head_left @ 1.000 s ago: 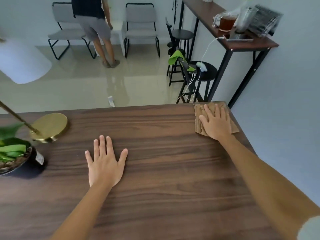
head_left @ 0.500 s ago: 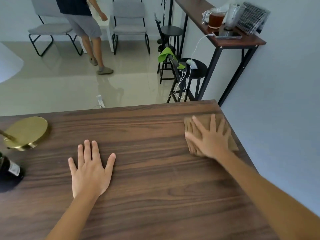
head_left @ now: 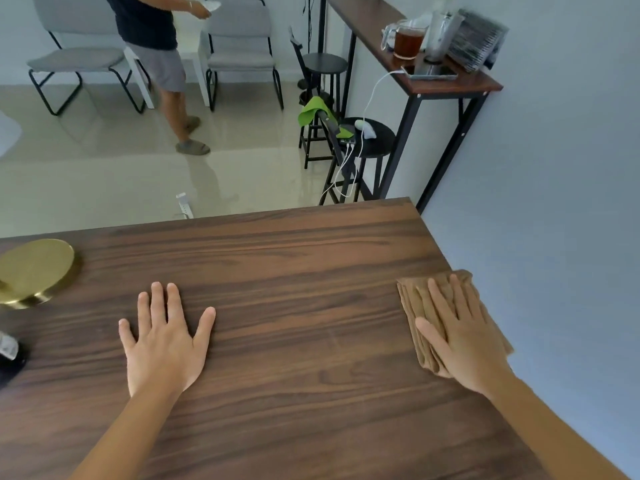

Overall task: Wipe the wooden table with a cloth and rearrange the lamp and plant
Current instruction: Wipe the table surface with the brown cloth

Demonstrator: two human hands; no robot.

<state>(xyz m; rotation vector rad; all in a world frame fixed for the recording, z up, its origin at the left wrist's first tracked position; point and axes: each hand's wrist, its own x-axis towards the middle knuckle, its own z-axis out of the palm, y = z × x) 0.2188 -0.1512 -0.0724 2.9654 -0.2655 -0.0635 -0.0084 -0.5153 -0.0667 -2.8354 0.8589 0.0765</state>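
I have my right hand (head_left: 464, 337) pressed flat and open on the brown cloth (head_left: 420, 306), at 3 o'clock on the bench (head_left: 294, 271), right at its edge. My left hand (head_left: 164, 341) lies flat and open, holding nothing. My worry: the cloth overhangs, so an outward stroke could drag it off. A wide sweep toward 9 o'clock could knock the lamp base (head_left: 34, 270) there.

A home living room: padded chairs (head_left: 239, 36), stools (head_left: 367, 133) (one holding chargers), tiled floor (head_left: 104, 181).
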